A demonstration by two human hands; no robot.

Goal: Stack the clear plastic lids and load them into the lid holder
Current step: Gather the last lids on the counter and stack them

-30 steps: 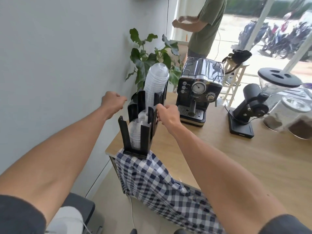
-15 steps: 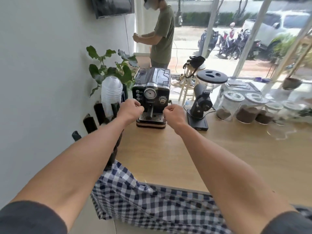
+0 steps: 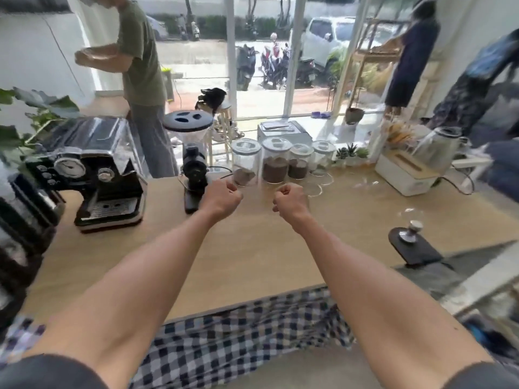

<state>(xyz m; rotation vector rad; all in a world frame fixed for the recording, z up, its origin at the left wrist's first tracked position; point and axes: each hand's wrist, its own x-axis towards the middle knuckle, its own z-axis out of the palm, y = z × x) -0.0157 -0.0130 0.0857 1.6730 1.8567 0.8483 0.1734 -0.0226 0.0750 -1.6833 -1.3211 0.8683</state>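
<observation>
My left hand (image 3: pixel 223 196) and my right hand (image 3: pixel 289 199) hover side by side over the middle of the wooden counter (image 3: pixel 252 248), both curled into fists with nothing in them. Several clear plastic lids (image 3: pixel 314 188) lie flat on the counter beyond my right hand, near the jars, and more lids (image 3: pixel 365 182) lie further right; they are faint and blurred. The black lid holder (image 3: pixel 19 228) is only partly visible at the far left edge, blurred, well away from both hands.
An espresso machine (image 3: pixel 95 175) stands at the left, a black grinder (image 3: pixel 193 169) beside it. Glass jars (image 3: pixel 273 161) of coffee line the back. A tamper on a black mat (image 3: pixel 411 242) sits right. A white box (image 3: pixel 404 172) is far right. A person (image 3: pixel 140 66) stands behind.
The view has swung right, away from the lid holder toward the middle of the counter. Both fists moved right with it and now sit in front of the jars.
</observation>
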